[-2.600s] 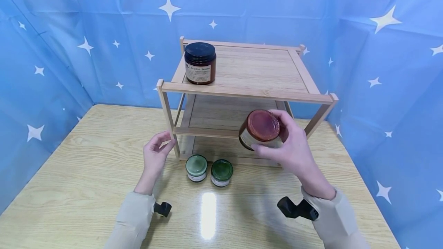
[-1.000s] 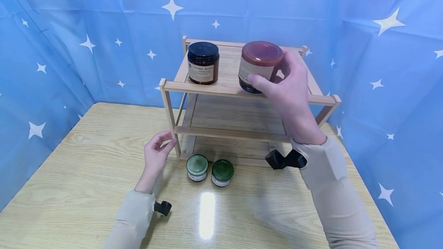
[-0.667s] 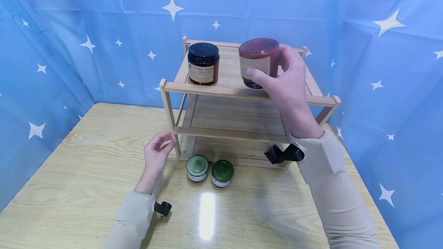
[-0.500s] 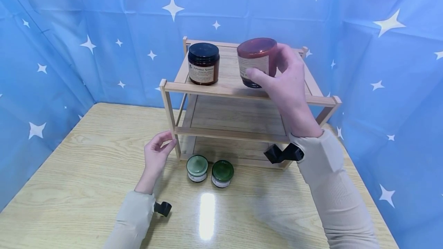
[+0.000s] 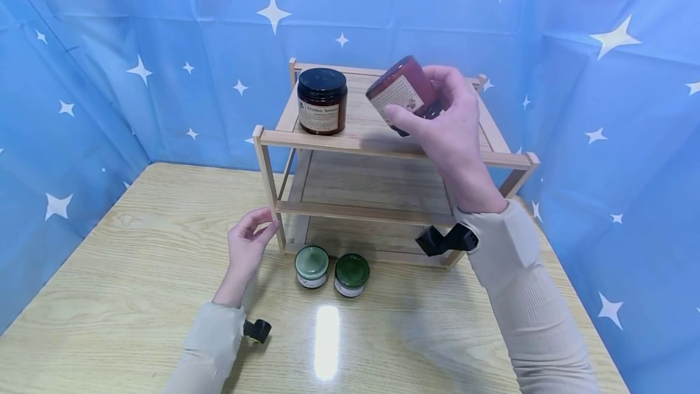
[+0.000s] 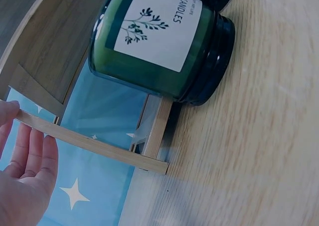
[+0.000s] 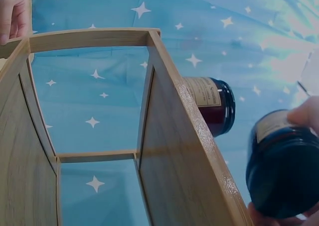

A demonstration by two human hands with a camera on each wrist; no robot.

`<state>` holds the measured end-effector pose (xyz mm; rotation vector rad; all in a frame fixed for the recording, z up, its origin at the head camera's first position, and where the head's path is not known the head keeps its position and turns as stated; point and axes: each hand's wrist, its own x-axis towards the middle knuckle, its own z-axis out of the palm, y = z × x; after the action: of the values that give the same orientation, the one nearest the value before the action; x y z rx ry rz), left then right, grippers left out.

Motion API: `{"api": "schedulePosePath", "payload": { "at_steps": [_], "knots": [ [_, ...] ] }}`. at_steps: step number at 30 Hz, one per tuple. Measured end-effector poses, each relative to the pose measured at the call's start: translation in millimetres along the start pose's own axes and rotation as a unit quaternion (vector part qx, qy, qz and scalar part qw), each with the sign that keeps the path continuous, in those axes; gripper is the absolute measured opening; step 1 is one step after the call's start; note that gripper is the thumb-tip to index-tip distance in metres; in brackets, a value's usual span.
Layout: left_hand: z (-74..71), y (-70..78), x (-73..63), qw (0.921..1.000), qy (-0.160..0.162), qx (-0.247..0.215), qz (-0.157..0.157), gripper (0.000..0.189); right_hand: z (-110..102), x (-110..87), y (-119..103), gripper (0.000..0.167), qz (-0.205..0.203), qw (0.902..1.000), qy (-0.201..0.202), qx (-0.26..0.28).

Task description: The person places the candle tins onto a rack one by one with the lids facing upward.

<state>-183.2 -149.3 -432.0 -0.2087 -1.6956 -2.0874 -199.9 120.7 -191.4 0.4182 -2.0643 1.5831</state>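
My right hand [image 5: 451,120] grips a dark red candle jar [image 5: 401,90] by its sides over the top of the wooden rack [image 5: 383,145]. The jar leans over, its red glass base up and its dark lid low; the right wrist view shows that lid [image 7: 286,176] facing the camera. Thumb and fingers of my left hand [image 5: 248,242] pinch the rack's front left post, seen closer in the left wrist view as a wooden bar [image 6: 89,142]. A brown labelled candle jar [image 5: 321,102] with a black lid stands upright on the top shelf's left.
In front of the rack, a light green candle jar [image 5: 312,266] and a dark green one [image 5: 352,274] stand lid-down on the wooden table [image 5: 164,272]. A blue star-patterned curtain [image 5: 219,47] hangs behind and at both sides.
My right hand has lifted the red jar from before the middle shelf to above the top one, then tipped it over sideways. The left hand and other jars stay put.
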Motion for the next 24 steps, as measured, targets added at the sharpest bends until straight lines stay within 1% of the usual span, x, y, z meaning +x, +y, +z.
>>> {"api": "schedulePosePath", "payload": {
  "at_steps": [4, 10, 12, 14, 17, 19, 24],
  "knots": [
    [0.0, 0.2, -0.4, 1.0, -0.001, -0.004, 0.005, 0.036, -0.2, 0.0, 1.1, 0.045, 0.004, 1.0, -0.003, 0.0],
    [-1.0, -2.7, -0.1, 0.9998, -0.007, -0.006, 0.017, 0.043, 1.2, -0.3, 2.4, 0.044, 0.001, 0.9999, -0.001, 0.011],
    [-1.5, -4.0, 0.2, 0.9995, -0.011, -0.013, 0.026, 0.043, 1.4, -0.2, 2.2, 0.044, 0.0, 0.9999, 0.001, 0.014],
    [-1.9, -4.4, 0.3, 0.9995, -0.013, -0.011, 0.028, 0.043, 1.3, -0.2, 1.6, 0.043, 0.0, 0.9999, 0.005, 0.011],
    [-1.0, -3.0, 0.4, 0.9997, -0.008, -0.01, 0.021, 0.043, 0.6, 0.0, 0.5, 0.043, 0.006, 0.9999, 0.008, 0.004],
    [-0.3, -1.7, 0.4, 0.9999, -0.002, 0.0, 0.011, 0.045, 0.1, 0.2, -0.2, 0.044, 0.013, 0.9999, 0.008, 0.002],
    [0.2, -1.0, 0.7, 1.0, 0.004, -0.002, 0.001, 0.046, 0.5, 1.6, -0.6, 0.046, 0.025, 0.9996, 0.005, 0.012]
  ]
}}
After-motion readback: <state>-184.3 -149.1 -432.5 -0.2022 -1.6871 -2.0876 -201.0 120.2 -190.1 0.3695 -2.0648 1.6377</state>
